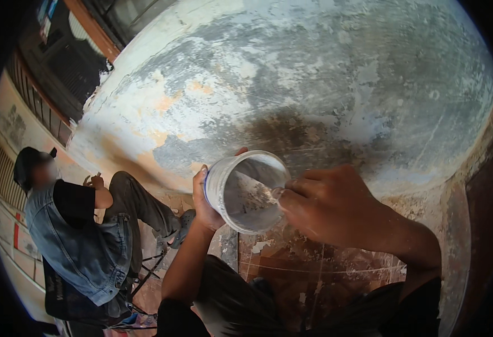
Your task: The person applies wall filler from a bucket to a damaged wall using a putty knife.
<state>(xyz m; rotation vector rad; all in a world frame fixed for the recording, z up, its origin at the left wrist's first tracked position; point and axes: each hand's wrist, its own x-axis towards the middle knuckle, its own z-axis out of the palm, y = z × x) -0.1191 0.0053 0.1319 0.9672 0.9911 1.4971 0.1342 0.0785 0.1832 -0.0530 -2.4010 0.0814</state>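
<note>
Head view: we have the left hand (204,202) curled round the outer side of a white tub (220,191), thumb up near the rim and fingertips just showing past the far edge; we have the right hand (333,199) closed on the near end of a flat scraper (256,188), its fingers bunched at the right side of the rim; neither hand is spread wide.

The tub is held up in the air, tilted so that its mouth faces us and a little to the right, in front of the lower edge of a patchy grey and white wall (325,73) and above the tiled floor (291,264); the relation that counts most, in our judgement, is between scraper and rim; the blade lies inside the mouth, its long axis running from upper left to lower right, with the right hand at the lower right end; the right hand is thus the nearer to the scraper, while the left bears the tub from the opposite side; grey residue coats the inner wall, but we cannot tell how much lies at the bottom.

Counting, we find one tub, one scraper, two hands at work; beyond the wall's lower left edge there is one other person (69,236), in a denim vest and one dark cap (26,163), seated on one black chair (61,292).
</note>
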